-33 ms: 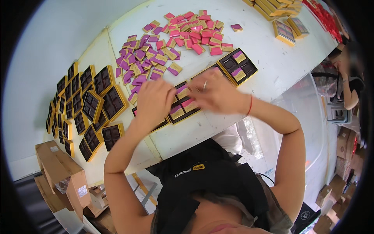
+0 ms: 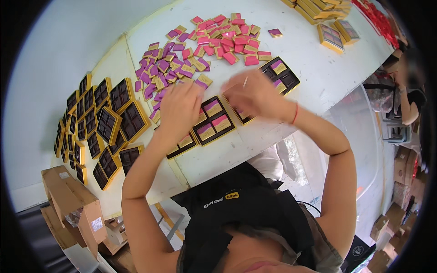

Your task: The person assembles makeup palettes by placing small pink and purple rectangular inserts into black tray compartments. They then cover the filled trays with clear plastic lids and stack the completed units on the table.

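Note:
My left hand (image 2: 181,103) is above the near edge of a pile of small flat wrapped squares (image 2: 159,68), gold with purple or pink. Its fingers curl together and their tips are hidden. My right hand (image 2: 255,94), smeared by motion, is over a black and gold four-compartment box (image 2: 248,121) and covers most of it. Between the hands lies a similar box (image 2: 222,135) with purple and pink wrapped squares in its compartments. Partly under my left forearm is another box (image 2: 185,144). To the right, a further box (image 2: 290,84) has two wrapped squares showing.
Several dark four-compartment boxes (image 2: 109,125) are heaped at the left. Pink wrapped squares (image 2: 230,41) lie at the far middle. Filled boxes (image 2: 331,38) and red material (image 2: 375,20) lie at the far right. A cardboard carton (image 2: 75,191) stands lower left. Another person's arm (image 2: 407,111) shows at the right.
My right hand has lifted away from the middle box, up and to the right, uncovering more of its wrapped squares. My left hand has moved a little farther out, towards the purple pile.

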